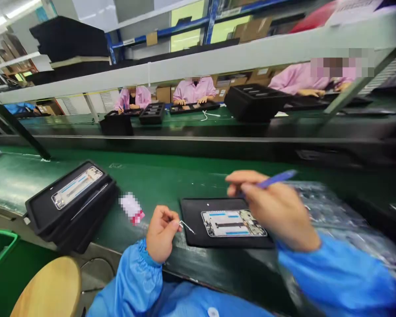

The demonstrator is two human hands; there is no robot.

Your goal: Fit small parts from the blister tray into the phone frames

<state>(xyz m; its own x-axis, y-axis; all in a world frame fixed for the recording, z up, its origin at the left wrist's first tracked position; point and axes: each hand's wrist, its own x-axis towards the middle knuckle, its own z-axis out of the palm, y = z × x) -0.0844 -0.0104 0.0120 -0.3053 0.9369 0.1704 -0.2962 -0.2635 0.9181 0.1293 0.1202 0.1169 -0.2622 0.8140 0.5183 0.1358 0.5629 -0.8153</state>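
My left hand (pixel 163 233) is closed in a pinch on a thin white strip (pixel 187 227), whose free end reaches over the left edge of a black tray (pixel 193 211). On that tray lies an opened phone body (pixel 232 223) with blue strips, a dark ribbon and exposed circuitry. Above the tray's right part, my right hand (pixel 277 207) grips a blue-purple pen-like tool (pixel 279 178); its tip is hidden by the fingers. The hand is slightly blurred and covers the phone's right end.
Stacked black trays (pixel 75 207) stand at left, with another phone body (pixel 77 187) on top. Clear plastic trays (pixel 330 215) lie at right. A wooden stool (pixel 49 286) and green bin (pixel 0 251) are lower left. People in pink (pixel 194 90) work opposite.
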